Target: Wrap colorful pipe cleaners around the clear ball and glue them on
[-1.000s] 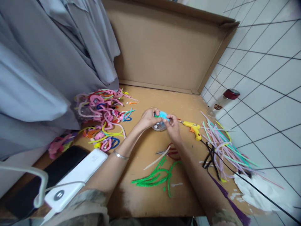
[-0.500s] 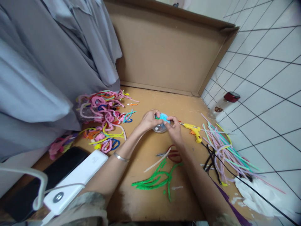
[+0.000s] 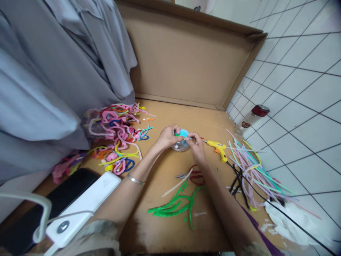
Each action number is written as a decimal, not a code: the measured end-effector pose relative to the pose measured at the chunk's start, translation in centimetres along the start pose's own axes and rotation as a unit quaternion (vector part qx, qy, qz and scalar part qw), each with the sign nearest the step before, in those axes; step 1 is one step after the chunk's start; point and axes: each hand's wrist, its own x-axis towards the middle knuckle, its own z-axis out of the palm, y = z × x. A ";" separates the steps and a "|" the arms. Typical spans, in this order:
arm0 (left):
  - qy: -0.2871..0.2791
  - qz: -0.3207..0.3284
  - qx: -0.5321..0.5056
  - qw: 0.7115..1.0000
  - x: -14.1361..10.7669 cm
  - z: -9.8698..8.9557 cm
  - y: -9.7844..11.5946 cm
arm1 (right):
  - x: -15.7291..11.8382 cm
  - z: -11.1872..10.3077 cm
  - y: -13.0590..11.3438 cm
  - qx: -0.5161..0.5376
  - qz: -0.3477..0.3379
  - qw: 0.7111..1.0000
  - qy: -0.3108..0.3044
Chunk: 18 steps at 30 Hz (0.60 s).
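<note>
At left I see a tangled heap of fuzzy strips point(image 3: 114, 124) on the desk point(image 3: 165, 110). Mid-desk, fingers of the left hand point(image 3: 167, 138) pinch one side of a blue ribbed piece point(image 3: 184, 133) over a clear rounded container point(image 3: 180, 146); fingers of the right hand point(image 3: 196, 145) pinch the other. The blue looks shaped, I judge; the clear part is bare, what else remains unclear. Rightward lies a yellow glue gun point(image 3: 219, 149).

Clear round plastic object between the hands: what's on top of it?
Bright blue ridged material covers the upper part of the clear object, with a green patch by the left hand. That hand and the right hand hide some edges; anything beneath the blue is covered.
</note>
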 end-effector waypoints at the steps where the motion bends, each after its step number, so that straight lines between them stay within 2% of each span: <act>1: 0.000 -0.001 0.000 1.000 0.0 0.0 0.1 | 0.0 0.0 -0.1 -0.004 -0.001 1.000 0.004; 9: 0.001 -0.008 0.003 1.000 0.0 0.1 0.2 | -0.4 0.4 -0.5 -0.022 -0.021 0.999 0.027; 18: -0.007 0.009 -0.004 1.000 0.4 -0.1 -0.8 | -0.3 0.5 -0.4 -0.007 -0.011 1.000 0.026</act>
